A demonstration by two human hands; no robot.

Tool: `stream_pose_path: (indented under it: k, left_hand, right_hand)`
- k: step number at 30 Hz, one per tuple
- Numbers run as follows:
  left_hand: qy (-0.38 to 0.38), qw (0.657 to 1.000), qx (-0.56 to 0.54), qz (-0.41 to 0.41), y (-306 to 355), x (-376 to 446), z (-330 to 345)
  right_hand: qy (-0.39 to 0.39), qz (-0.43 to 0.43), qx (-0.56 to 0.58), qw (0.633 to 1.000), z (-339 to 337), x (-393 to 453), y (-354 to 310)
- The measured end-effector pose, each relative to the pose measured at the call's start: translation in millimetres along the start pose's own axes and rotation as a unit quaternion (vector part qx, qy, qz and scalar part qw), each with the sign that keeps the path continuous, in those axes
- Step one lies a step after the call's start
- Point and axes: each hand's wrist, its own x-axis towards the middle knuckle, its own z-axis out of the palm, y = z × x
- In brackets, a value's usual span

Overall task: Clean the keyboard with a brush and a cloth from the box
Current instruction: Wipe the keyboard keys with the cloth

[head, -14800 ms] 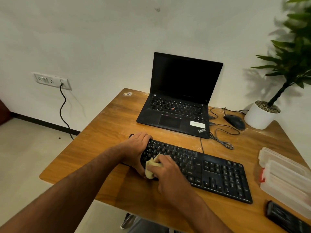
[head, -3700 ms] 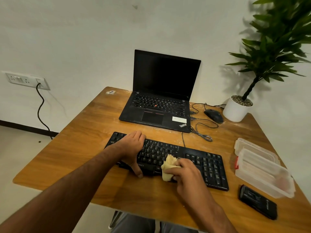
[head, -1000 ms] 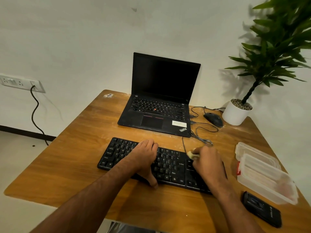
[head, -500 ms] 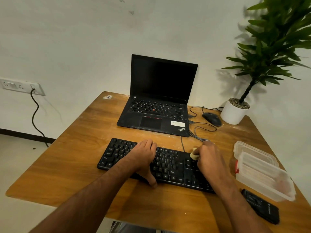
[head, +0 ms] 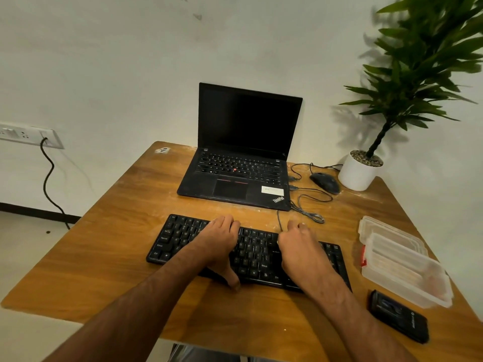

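The keyboard (head: 251, 253) lies across the middle of the table (head: 109, 257), nearer its front edge than the laptop (head: 235, 178) behind it. It is steadied by the left hand (head: 222, 246), which is laid flat over the middle keys with fingers fairly straight and the thumb hooked over the near edge. The right hand (head: 300, 249) is placed over the keys toward the keyboard's right end, fingers curled forward near its back edge.

Whether a cloth is held under that hand cannot be told: none is seen, since the palm and fingertips are turned away. No brush can be made out anywhere either.

Several risks are judged likely. Keys could be pressed or popped loose if too much force is used. The keyboard's cable (head: 279, 220), running from its back edge just beside the right fingers, could be snagged and the laptop tugged. The clear box (head: 402, 262) near the table's right edge and the dark phone-like object (head: 400, 317) by the front right corner could be knocked off by the right forearm.

The box's contents are blurred and unreadable.
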Motion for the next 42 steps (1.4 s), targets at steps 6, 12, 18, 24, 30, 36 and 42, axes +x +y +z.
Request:
stream_pose_path:
  k: [6,12,18,24,30,36,42]
  left_hand:
    - [0.001,1.000,0.004,-0.002,0.3,1.1,-0.4]
    - [0.005,1.000,0.002,0.002,0.8,-1.1,-0.5]
    - [0.006,1.000,-0.002,0.002,0.6,-0.3,0.6]
    - [0.000,1.000,-0.006,0.001,0.0,1.1,0.5]
    - [0.004,1.000,-0.005,0.002,-0.3,1.3,0.7]
    - [0.009,1.000,-0.004,0.005,-0.5,3.9,2.2]
    - [0.021,1.000,-0.002,0.010,-2.2,4.1,4.0]
  right_hand:
    - [-0.032,0.000,0.057,0.998,-6.0,-10.9,-7.9]
    - [0.054,0.085,0.115,0.988,3.0,6.4,1.8]
    - [0.020,0.040,0.075,0.996,5.2,0.2,-4.0]
    - [0.024,0.030,0.158,0.987,9.7,-5.7,3.9]
    - [0.118,0.047,0.235,0.964,21.2,16.0,-6.1]
    - [0.047,0.038,0.193,0.979,21.2,-2.6,-17.3]
    - [0.089,0.062,0.259,0.960,23.6,13.3,-9.0]
